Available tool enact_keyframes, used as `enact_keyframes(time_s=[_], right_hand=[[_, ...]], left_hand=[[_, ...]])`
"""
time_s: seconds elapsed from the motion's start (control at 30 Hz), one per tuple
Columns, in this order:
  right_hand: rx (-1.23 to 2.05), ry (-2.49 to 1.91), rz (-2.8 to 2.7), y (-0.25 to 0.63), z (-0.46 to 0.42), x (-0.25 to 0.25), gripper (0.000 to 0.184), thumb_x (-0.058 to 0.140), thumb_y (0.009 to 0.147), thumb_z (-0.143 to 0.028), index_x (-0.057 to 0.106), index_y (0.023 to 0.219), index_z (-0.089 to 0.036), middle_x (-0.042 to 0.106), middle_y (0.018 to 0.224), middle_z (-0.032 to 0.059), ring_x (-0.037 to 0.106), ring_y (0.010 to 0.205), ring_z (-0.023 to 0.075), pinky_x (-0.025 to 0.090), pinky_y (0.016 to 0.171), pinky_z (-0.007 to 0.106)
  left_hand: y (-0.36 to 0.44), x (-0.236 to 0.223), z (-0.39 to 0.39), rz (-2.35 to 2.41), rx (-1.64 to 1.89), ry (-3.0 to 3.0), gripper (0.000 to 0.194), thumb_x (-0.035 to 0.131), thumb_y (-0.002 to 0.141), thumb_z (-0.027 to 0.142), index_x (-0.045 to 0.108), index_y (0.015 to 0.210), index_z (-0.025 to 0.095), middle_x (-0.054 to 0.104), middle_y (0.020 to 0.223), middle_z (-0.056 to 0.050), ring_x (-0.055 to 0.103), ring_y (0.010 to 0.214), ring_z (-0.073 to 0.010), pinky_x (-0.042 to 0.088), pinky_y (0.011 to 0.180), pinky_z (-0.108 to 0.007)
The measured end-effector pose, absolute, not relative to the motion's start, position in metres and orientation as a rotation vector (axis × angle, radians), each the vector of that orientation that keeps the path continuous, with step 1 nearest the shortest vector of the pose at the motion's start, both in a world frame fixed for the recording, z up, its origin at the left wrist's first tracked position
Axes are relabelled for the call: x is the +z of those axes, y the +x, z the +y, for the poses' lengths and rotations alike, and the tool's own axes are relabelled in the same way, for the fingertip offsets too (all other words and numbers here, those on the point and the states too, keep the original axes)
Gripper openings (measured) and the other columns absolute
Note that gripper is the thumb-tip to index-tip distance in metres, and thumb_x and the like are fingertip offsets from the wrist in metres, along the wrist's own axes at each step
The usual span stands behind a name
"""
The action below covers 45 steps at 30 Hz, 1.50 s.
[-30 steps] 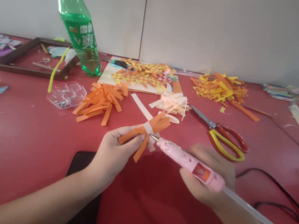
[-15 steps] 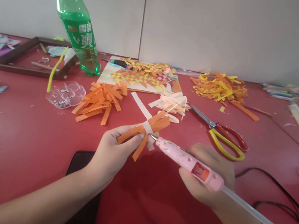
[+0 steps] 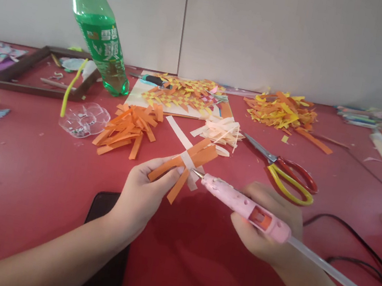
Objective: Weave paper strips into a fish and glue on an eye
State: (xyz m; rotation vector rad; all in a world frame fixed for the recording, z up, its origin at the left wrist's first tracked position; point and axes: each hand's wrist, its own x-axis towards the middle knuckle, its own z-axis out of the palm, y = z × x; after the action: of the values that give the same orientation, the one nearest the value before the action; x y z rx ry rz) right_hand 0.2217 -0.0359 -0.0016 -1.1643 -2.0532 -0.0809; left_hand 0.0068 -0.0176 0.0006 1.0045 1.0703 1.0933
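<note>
Left hand (image 3: 143,188): my thumb and fingers pinch a bunch of orange strips (image 3: 204,152), with a pale strip (image 3: 178,131) across it, in the near middle.
Right hand (image 3: 279,205): my fingers curl round a pink glue gun (image 3: 228,194); some are hidden, so I can't tell how hard they press.
Metal tip (image 3: 198,173): it sits right by the crossing, near my left thumb. I can't tell if it touches paper. If it is hot and I slip left, I could get burned.
Pinch: if it goes loose, the strips could slide crooked.
Blob: if I squeeze too much, glue could ooze out and stick to my skin.
Glue stick (image 3: 340,278): it pokes out on the near right; a bump there could swing the tip.
Black cord (image 3: 367,248): it loops on the right; if it feeds the gun, a snag could tug me.
Scissors (image 3: 271,162): they lie farther off, right of the pale pile (image 3: 220,131); a careless reach could knock them.
</note>
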Motion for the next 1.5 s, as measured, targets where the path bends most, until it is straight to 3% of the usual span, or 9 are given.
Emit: enact_keyframes(time_s=[0.3,0.5,0.6,0.7,0.83,0.93,1.13,1.33,1.5], right_hand=[[-0.055,-1.199,-2.046,0.221,-0.036,-0.001,0.015,0.051,0.069,-0.008,0.046,0.065,-0.022,0.041,0.053,-0.0037,0.038,0.047,0.0108,0.034,0.045,0.027],[-0.004,-1.253,-2.019,0.225,-0.037,-0.003,0.017,0.052,0.068,-0.008,0.045,0.062,-0.022,0.042,0.053,-0.0035,0.04,0.047,0.0106,0.036,0.044,0.026],[0.22,-1.374,-1.898,0.23,-0.035,-0.002,0.011,0.054,0.07,-0.01,0.052,0.067,-0.021,0.053,0.058,-0.0019,0.047,0.049,0.0117,0.04,0.045,0.025],[0.504,-1.564,-1.705,0.231,-0.032,-0.002,0.006,0.055,0.076,-0.021,0.058,0.072,-0.02,0.06,0.061,-0.0004,0.054,0.05,0.0132,0.043,0.045,0.025],[0.66,-1.85,-1.572,0.231,-0.027,-0.004,0.035,0.06,0.082,-0.05,0.057,0.067,-0.019,0.057,0.051,-0.0005,0.052,0.044,0.0137,0.041,0.042,0.026],[0.526,-1.88,-1.6,0.233,-0.024,-0.006,0.041,0.058,0.082,-0.059,0.055,0.069,-0.019,0.058,0.056,0.0011,0.055,0.051,0.0161,0.043,0.046,0.028],[0.045,-1.776,-1.945,0.236,-0.02,-0.008,0.051,0.051,0.089,-0.053,0.028,0.055,-0.023,0.04,0.052,-0.0024,0.042,0.05,0.0133,0.033,0.05,0.029],[-0.108,-1.766,-2.013,0.235,-0.021,-0.015,0.045,0.06,0.082,-0.051,0.034,0.059,-0.023,0.043,0.062,-0.0021,0.042,0.054,0.0128,0.033,0.052,0.028],[-0.229,-1.475,-1.913,0.229,-0.027,-0.008,0.027,0.069,0.081,-0.029,0.043,0.076,-0.023,0.051,0.07,-0.0012,0.051,0.067,0.0152,0.041,0.061,0.029]], left_hand=[[0.006,-0.001,-0.018,1.108,1.096,0.936,0.016,0.065,0.086,0.029,0.077,0.083,0.02,0.076,0.086,-0.003,0.067,0.084,-0.0175,0.049,0.078,-0.026],[0.007,-0.001,-0.018,1.112,1.102,0.903,0.017,0.066,0.085,0.029,0.075,0.08,0.016,0.075,0.086,-0.005,0.067,0.087,-0.0187,0.049,0.087,-0.03],[0.007,-0.006,-0.017,1.113,1.187,0.739,0.012,0.075,0.077,0.029,0.075,0.084,0.019,0.075,0.087,-0.002,0.068,0.087,-0.0158,0.05,0.087,-0.027],[0.007,-0.009,-0.015,1.103,1.251,0.603,0.018,0.081,0.07,0.027,0.074,0.086,0.021,0.074,0.085,0.002,0.067,0.081,-0.0116,0.051,0.081,-0.023],[0.007,-0.007,-0.015,1.101,1.299,0.539,0.018,0.082,0.067,0.023,0.072,0.082,0.019,0.073,0.085,0.001,0.067,0.081,-0.0118,0.053,0.08,-0.024],[0.008,-0.004,-0.014,1.088,1.317,0.516,0.017,0.08,0.068,0.021,0.071,0.082,0.019,0.072,0.085,0.001,0.067,0.081,-0.0122,0.054,0.081,-0.025],[0.008,-0.004,-0.015,1.024,1.318,0.568,0.014,0.077,0.072,0.023,0.069,0.083,0.021,0.071,0.082,0.003,0.067,0.077,-0.0116,0.054,0.079,-0.025],[0.006,-0.006,-0.017,1.048,1.252,0.649,0.021,0.081,0.069,0.03,0.069,0.082,0.02,0.065,0.072,0.003,0.063,0.068,-0.0107,0.054,0.072,-0.024],[0.009,-0.001,-0.02,1.031,1.138,0.749,0.016,0.079,0.073,0.026,0.069,0.084,0.02,0.07,0.078,0.002,0.064,0.071,-0.0092,0.05,0.067,-0.017]])
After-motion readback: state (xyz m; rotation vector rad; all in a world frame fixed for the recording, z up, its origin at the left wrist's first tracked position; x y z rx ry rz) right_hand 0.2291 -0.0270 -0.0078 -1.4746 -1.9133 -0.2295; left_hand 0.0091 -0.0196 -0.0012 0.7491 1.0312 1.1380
